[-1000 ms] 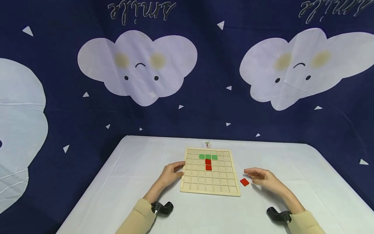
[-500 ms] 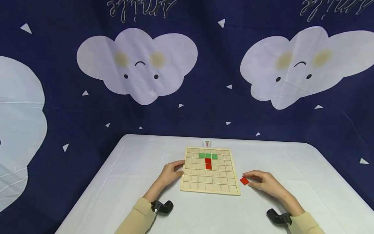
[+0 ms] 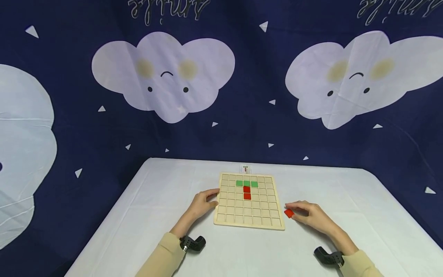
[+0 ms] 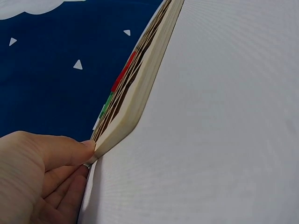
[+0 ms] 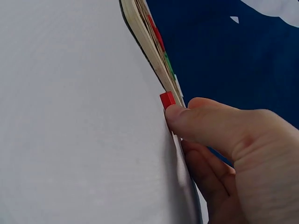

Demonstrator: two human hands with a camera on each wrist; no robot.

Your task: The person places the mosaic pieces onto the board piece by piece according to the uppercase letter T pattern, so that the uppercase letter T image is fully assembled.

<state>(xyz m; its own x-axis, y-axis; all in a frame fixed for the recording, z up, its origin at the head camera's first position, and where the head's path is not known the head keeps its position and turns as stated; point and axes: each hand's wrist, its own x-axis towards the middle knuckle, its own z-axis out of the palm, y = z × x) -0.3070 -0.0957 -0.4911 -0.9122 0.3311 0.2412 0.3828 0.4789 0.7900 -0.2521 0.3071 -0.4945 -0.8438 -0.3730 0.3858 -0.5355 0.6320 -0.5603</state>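
My left hand (image 3: 200, 204) rests at the left edge of a pale wooden grid board (image 3: 238, 215), thumb and index fingertips apart on the rim. In the left wrist view the thumb (image 4: 70, 149) touches the board's side, with other fingers behind it. Just beyond the board's right edge, my right hand (image 3: 313, 217) pinches a small red square tile (image 3: 288, 213); the right wrist view shows the thumb against the red tile (image 5: 167, 99), the far fingertip partly hidden. On the board, several green tiles (image 3: 247, 183) form a row with two red tiles (image 3: 247, 192) below its middle.
A small printed grid card (image 3: 245, 169) with a coloured pattern lies behind the board. White cloth (image 3: 166, 184) covers the table. A dark blue curtain (image 3: 256, 134) with clouds hangs at the back. Black camera mounts (image 3: 194, 244) sit on both wrists.
My right hand has closed from loosely spread fingers onto the loose red tile, which has turned and shifted very slightly. The left hand has stayed at the board's edge.
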